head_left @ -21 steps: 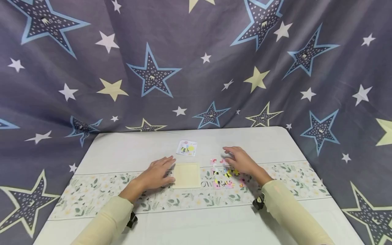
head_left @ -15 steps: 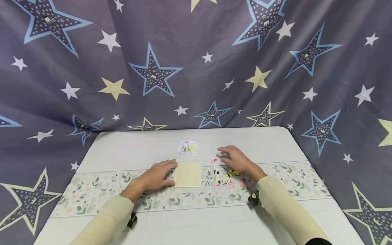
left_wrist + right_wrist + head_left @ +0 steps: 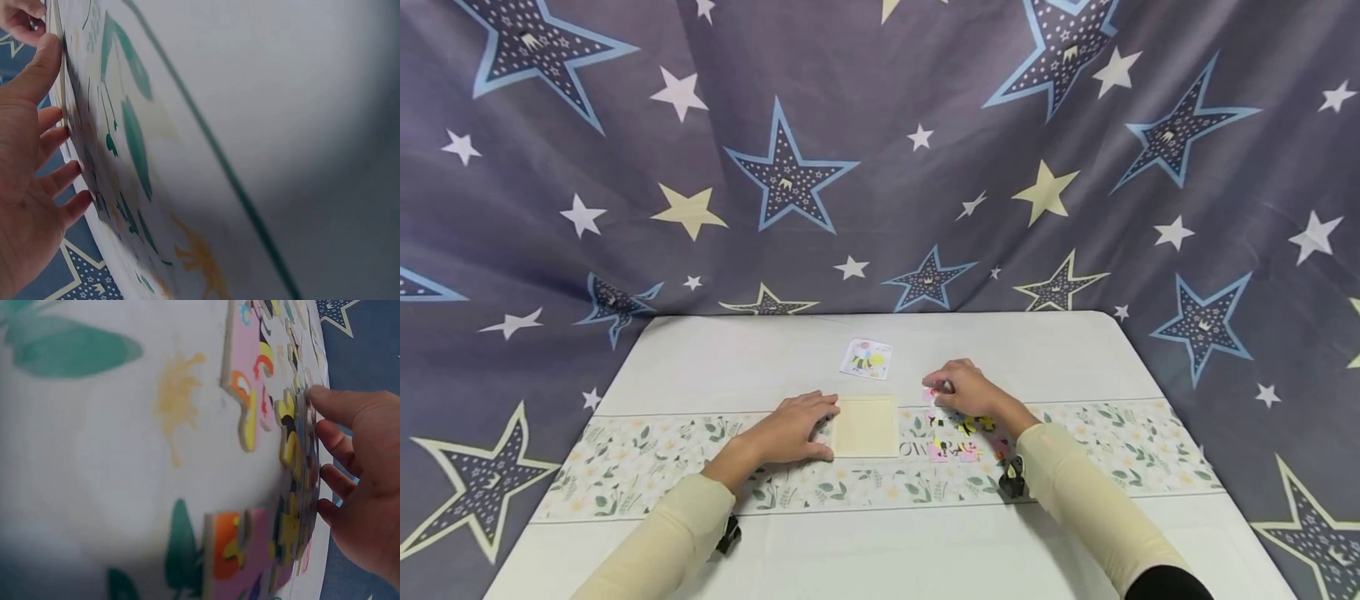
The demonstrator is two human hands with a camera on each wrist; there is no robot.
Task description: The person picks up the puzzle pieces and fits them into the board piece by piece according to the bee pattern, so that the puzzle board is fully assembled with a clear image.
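Observation:
My left hand (image 3: pixel 793 429) rests beside the left edge of a shallow, square wooden puzzle tray (image 3: pixel 867 427), fingers extended. In the left wrist view its thumb (image 3: pixel 49 59) lies against the tray's edge. My right hand (image 3: pixel 972 392) reaches over several loose jigsaw pieces (image 3: pixel 938 451) right of the tray. Its thumb and fingertips are at a pink piece (image 3: pixel 929 395) in the back left of that group. Seen from the right wrist, the fingers (image 3: pixel 340 481) are slightly bent, fingertips right at the pieces; part of the group is hidden behind the hand.
A square picture card with a bee (image 3: pixel 867 359) lies behind the tray. Underneath is a white tablecloth (image 3: pixel 865 550) with a floral band across it. A dark curtain with stars (image 3: pixel 880 167) hangs along the table's back edge.
My right hand has moved left across the pieces to the pink piece at the back left. My left hand stays by the tray, and the head view has shifted slightly.

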